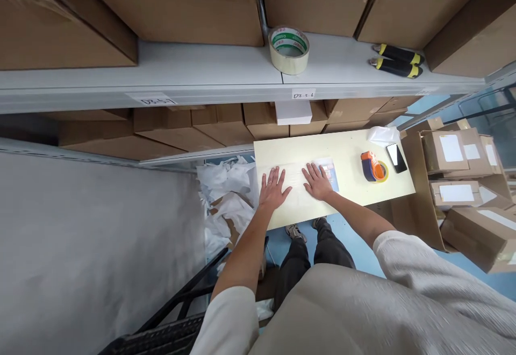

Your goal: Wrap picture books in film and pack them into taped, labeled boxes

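Observation:
Both of my hands rest palm down on a pale cream table (355,145). Spread fingers show on my left hand (273,189), which presses on a thin whitish sheet (291,183) that hardly stands out from the tabletop. My right hand (317,182) lies flat too, fingers apart, over the sheet's right part. Against its right side is a flat blue-and-white printed item (330,173), partly covered by the hand; its kind I cannot make out. Farther right stands an orange and dark blue tape dispenser (372,167), with a roll of yellow tape beside it.
A phone (396,158) and crumpled white wrapping (382,135) lie at the table's right end. Above is a grey shelf (209,65) with a tape roll (289,65) and two black-yellow tools (397,68). White sheets (226,178) fill the left; cartons (447,151) stand right.

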Demonstrator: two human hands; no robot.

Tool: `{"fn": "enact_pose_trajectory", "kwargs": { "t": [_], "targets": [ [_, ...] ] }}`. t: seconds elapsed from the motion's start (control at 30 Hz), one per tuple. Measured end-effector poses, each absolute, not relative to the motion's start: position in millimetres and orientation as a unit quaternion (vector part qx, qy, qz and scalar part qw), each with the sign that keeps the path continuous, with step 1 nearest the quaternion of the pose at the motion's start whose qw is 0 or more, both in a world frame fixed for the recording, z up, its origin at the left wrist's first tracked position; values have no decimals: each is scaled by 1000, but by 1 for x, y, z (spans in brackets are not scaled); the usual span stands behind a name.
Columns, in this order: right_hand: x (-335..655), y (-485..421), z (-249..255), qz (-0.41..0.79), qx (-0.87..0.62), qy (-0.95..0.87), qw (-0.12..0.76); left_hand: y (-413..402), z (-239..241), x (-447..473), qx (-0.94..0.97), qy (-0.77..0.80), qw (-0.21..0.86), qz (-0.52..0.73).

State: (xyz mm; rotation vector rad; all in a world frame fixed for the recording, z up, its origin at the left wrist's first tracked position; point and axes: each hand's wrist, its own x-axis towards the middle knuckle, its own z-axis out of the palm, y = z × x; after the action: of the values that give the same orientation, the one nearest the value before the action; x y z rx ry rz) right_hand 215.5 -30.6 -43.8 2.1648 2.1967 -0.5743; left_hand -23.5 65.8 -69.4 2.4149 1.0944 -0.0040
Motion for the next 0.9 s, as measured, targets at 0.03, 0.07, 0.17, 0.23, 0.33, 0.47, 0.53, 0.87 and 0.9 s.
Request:
{"fn": "enact_pose_trajectory", "kwargs": {
  "t": [0.03,0.07,0.17,0.23,0.33,0.47,0.53,0.87,0.9],
  "targets": [
    [216,-30,-44,-180,690,701,4,69,-69,-26,886,395,244,1],
    [216,-30,-44,-176,691,701,6,73,-69,-28,888,390,244,4],
    [216,-31,-45,-169,691,703,11,80,-70,-31,892,382,242,6],
    [216,-32,-46,-168,691,703,11,80,-70,-33,890,387,243,2],
    [216,-32,-47,-169,693,701,10,75,-70,-36,876,418,242,2],
    [216,-33,-47,-167,691,703,11,68,-69,-35,858,454,239,-6],
    [217,-32,-48,-169,692,701,11,67,-69,-35,856,459,237,-12],
    [214,-25,-38,-159,698,698,30,53,-50,-114,837,497,228,1],
    [210,-23,-36,-151,700,697,31,52,-48,-129,831,511,221,4]
  ]
}}
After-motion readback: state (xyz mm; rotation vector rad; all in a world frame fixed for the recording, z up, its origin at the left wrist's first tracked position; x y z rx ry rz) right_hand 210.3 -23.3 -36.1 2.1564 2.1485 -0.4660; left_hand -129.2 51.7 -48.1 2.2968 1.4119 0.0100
